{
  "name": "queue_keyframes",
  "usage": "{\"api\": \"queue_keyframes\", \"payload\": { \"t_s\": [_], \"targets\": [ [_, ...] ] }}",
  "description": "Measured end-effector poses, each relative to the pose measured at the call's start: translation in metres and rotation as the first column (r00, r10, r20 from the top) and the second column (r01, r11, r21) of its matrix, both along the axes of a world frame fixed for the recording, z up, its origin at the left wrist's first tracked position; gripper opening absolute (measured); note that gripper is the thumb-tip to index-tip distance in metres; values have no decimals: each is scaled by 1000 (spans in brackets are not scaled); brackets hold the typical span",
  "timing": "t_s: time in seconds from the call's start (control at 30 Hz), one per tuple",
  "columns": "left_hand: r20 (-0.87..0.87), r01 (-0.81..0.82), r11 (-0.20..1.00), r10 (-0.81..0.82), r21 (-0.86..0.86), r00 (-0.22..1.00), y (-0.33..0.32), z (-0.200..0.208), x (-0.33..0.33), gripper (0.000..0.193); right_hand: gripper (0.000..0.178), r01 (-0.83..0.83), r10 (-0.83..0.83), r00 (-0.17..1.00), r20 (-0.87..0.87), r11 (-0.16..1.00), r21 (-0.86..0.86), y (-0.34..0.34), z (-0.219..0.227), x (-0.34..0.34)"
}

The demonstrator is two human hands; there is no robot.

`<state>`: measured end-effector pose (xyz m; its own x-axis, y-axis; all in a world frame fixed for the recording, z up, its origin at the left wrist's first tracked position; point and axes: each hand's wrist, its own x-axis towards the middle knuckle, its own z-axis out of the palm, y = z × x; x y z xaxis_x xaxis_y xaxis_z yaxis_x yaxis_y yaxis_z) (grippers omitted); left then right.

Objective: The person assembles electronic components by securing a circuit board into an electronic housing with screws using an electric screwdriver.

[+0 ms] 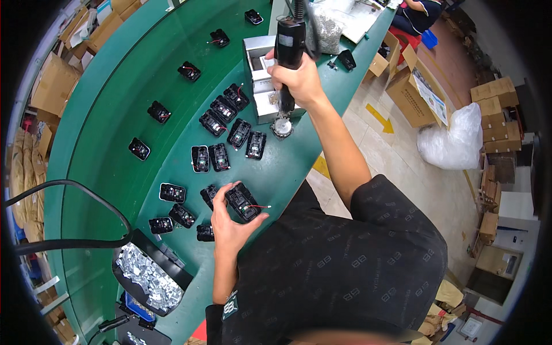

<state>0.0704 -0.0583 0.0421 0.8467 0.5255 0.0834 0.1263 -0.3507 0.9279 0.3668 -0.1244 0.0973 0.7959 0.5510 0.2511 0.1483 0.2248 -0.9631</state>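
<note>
My left hand (227, 230) grips a black plastic housing (244, 202) by its edges, between thumb and fingers, low over the green bench. The housing's open side faces up, showing a small circuit board and a red wire with a white plug. My right hand (299, 80) is closed around a black electric screwdriver (290, 43), held upright. The screwdriver's lower end is over a round metal part (282, 127) beside a light-coloured box-shaped unit (261, 75). Whether the tip touches that part I cannot tell. Several similar housings (238, 134) lie on the bench ahead of my left hand.
More housings (159, 112) sit spaced along the curved green belt (115, 115) at left. A black bin (150, 276) of small metal pieces stands near left, below a black cable (75, 184). A bag of small parts (325, 29) lies at the far end. Cartons (417, 95) stand on the floor.
</note>
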Motion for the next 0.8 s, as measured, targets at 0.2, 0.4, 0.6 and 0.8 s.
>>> {"api": "queue_keyframes", "payload": {
  "t_s": [0.2,0.4,0.6,0.8],
  "targets": [
    [-54,-41,995,46,86,997,1,10,-1,93,28,-37,100,955,-281,975,221,-43,-4,-36],
    [22,-59,974,55,221,998,10,11,18,85,33,-398,548,835,-47,661,636,-39,44,-78],
    [148,-71,962,33,262,988,15,27,28,81,36,-545,651,757,56,582,604,-20,49,-115],
    [129,-97,962,66,254,990,16,25,23,83,34,-509,570,821,19,718,475,-11,35,-136]
  ]
}}
